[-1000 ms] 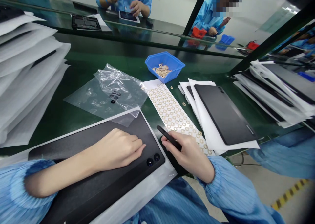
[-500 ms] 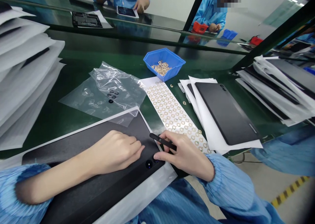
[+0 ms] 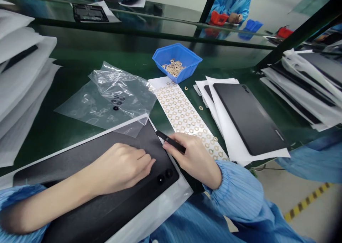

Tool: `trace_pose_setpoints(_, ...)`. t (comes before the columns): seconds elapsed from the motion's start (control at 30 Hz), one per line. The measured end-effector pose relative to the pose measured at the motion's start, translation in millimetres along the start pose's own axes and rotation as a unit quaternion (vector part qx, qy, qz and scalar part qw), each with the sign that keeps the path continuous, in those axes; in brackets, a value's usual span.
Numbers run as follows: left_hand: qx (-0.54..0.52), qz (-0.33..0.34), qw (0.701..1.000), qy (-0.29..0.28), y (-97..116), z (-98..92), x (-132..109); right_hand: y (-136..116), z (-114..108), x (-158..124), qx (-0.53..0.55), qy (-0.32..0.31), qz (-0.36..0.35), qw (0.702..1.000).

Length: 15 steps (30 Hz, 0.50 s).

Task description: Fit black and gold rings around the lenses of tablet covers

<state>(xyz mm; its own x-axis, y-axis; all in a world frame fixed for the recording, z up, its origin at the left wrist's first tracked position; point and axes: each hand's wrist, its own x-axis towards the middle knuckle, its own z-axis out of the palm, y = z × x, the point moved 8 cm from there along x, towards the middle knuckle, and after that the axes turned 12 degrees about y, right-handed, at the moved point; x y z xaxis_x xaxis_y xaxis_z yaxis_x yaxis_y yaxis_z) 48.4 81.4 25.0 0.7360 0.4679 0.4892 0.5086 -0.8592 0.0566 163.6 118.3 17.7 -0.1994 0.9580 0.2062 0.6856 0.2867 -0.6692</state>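
My left hand point(image 3: 121, 168) rests flat on a dark matte tablet back cover point(image 3: 88, 152), holding nothing, just up from its pair of round camera openings point(image 3: 164, 176). My right hand point(image 3: 193, 159) is shut on black tweezers point(image 3: 170, 141), whose tips point left over the cover's upper right edge. Just past that hand lies a white backing strip of tan adhesive rings point(image 3: 184, 118). The tweezer tips hold nothing that I can see.
A blue bin of loose rings point(image 3: 177, 59) and a clear plastic bag point(image 3: 114, 97) sit on the green bench. Another dark cover on white sheets point(image 3: 249, 118) lies right. White-wrapped stacks stand at both sides point(image 3: 24, 65) point(image 3: 301, 89). Co-workers sit beyond a dark bar.
My right hand has moved up and left, away from the camera openings, carrying the tweezers. My left hand stays on the cover. The whole view has shifted slightly as my head moved.
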Motion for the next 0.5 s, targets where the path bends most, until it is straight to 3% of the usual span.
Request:
trace_pose_setpoints(0.17,-0.001,0.003,1.000,0.002,1.8,1.6,0.7,-1.5,-0.7,1.6,-0.006,0.007,0.002,1.000)
trace_pose_setpoints(0.3,0.056,-0.009,0.998,-0.005,-1.6,-9.1,0.6,-1.6,-3.8,-3.1,0.010,0.007,0.003,1.000)
trace_pose_setpoints(0.43,0.238,-0.128,0.960,-0.078,-35.7,-25.5,-22.2,2.8,-12.2,-21.1,0.009,0.011,0.026,1.000)
trace_pose_setpoints(0.5,0.257,-0.217,0.938,-0.091,-54.7,-34.5,-39.0,6.5,-16.1,-32.8,0.004,0.020,0.045,0.999)
